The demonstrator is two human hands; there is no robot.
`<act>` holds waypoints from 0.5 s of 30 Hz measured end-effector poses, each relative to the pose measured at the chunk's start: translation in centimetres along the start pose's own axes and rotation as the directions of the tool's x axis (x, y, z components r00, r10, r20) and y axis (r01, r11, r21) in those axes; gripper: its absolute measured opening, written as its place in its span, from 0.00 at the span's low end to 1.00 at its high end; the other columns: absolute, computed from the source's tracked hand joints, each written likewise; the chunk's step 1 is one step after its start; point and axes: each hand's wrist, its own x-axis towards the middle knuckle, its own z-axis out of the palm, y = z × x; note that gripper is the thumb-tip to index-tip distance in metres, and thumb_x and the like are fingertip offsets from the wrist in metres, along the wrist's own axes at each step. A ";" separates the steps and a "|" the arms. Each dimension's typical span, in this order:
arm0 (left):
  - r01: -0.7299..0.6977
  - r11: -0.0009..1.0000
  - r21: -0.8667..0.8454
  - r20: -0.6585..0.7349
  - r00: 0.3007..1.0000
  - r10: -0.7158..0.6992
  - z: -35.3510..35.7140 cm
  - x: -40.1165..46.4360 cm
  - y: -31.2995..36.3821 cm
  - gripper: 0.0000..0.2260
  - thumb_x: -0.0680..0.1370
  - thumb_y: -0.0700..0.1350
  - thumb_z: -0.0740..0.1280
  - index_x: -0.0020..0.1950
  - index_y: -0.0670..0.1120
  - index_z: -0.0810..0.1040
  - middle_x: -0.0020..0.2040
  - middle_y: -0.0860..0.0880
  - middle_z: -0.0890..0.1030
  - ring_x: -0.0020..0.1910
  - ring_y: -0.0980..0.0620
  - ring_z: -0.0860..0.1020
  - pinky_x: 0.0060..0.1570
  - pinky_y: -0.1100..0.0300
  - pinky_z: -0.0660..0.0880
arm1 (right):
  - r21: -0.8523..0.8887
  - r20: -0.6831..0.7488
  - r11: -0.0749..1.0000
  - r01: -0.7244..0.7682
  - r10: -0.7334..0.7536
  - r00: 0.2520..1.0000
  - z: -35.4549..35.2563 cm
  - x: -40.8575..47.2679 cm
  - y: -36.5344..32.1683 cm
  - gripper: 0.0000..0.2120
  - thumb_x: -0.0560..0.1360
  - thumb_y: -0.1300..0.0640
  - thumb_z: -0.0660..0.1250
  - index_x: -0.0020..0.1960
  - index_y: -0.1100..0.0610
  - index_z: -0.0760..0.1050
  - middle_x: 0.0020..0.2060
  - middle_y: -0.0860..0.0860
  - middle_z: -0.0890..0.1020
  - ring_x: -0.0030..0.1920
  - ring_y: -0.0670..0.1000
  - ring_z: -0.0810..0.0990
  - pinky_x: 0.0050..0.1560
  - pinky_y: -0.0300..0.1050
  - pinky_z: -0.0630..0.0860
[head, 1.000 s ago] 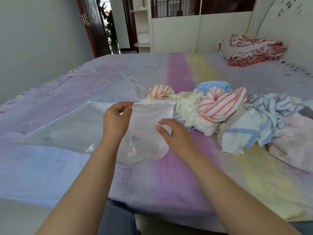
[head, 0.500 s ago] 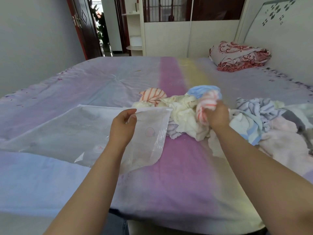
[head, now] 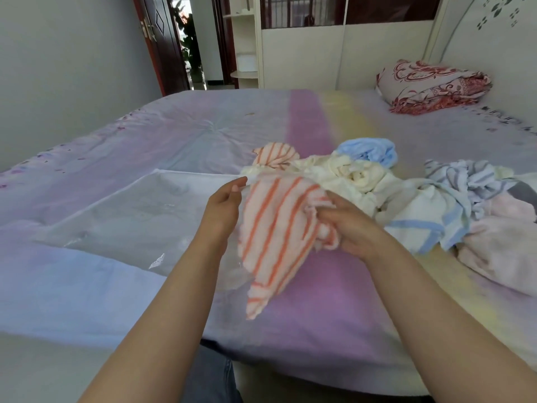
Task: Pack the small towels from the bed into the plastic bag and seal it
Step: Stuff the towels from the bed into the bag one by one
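A clear plastic bag [head: 139,216] lies flat on the bed, its open end toward the towels. My left hand [head: 225,205] pinches the bag's upper edge at that opening. My right hand [head: 345,225] grips an orange-striped white towel [head: 276,237], which hangs right in front of the bag's mouth and hides part of it. A pile of small towels lies to the right: a second orange-striped one [head: 273,157], a cream one [head: 345,175], a light blue one [head: 369,151], a white one with blue bands [head: 427,225], a grey-striped one [head: 465,178] and a pink one [head: 505,245].
The bed [head: 316,321] has a pastel purple, blue and yellow sheet; its near edge runs in front of me. A folded red-patterned quilt [head: 433,87] lies at the far right by the headboard. An open doorway [head: 186,45] stands beyond the far left corner.
My right hand left the bag, reached into the pile, took the orange-striped towel and brought it back left to the bag's mouth. My left hand kept its hold on the bag's edge.
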 end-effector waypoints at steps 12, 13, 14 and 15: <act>-0.030 0.996 0.088 0.171 0.985 0.015 -0.9 -2.3 -1.0 0.24 0.80 0.31 0.57 0.74 0.48 0.68 0.73 0.52 0.73 0.73 0.57 0.69 0.67 0.64 0.68 | -0.759 -0.157 0.622 -0.194 0.115 0.981 5.6 -3.8 6.1 0.46 0.66 0.32 0.65 0.76 0.40 0.46 0.74 0.48 0.52 0.74 0.56 0.59 0.71 0.53 0.63; -0.036 0.995 0.096 0.174 0.985 0.018 -0.6 -2.6 -1.1 0.24 0.80 0.31 0.55 0.75 0.47 0.68 0.73 0.51 0.73 0.72 0.57 0.69 0.63 0.70 0.69 | -0.829 -0.111 0.530 -0.178 0.155 0.982 5.9 -3.7 6.6 0.47 0.66 0.34 0.67 0.76 0.40 0.44 0.75 0.49 0.50 0.75 0.57 0.54 0.72 0.54 0.61; -0.041 0.994 0.105 0.174 0.985 0.022 -0.4 -2.7 -1.3 0.23 0.81 0.32 0.55 0.75 0.47 0.68 0.73 0.51 0.73 0.72 0.57 0.69 0.60 0.73 0.69 | -0.873 -0.102 0.458 -0.166 0.161 0.982 6.1 -3.4 7.1 0.46 0.68 0.38 0.68 0.76 0.41 0.44 0.75 0.51 0.51 0.75 0.58 0.53 0.72 0.55 0.60; -0.048 0.988 0.145 0.174 0.985 0.022 -0.1 -2.8 -1.4 0.21 0.82 0.35 0.58 0.75 0.47 0.67 0.73 0.51 0.72 0.73 0.57 0.69 0.60 0.72 0.69 | -0.893 -0.109 0.419 -0.164 0.151 0.982 6.1 -2.9 7.7 0.42 0.70 0.41 0.66 0.76 0.41 0.46 0.74 0.54 0.55 0.74 0.59 0.55 0.71 0.55 0.62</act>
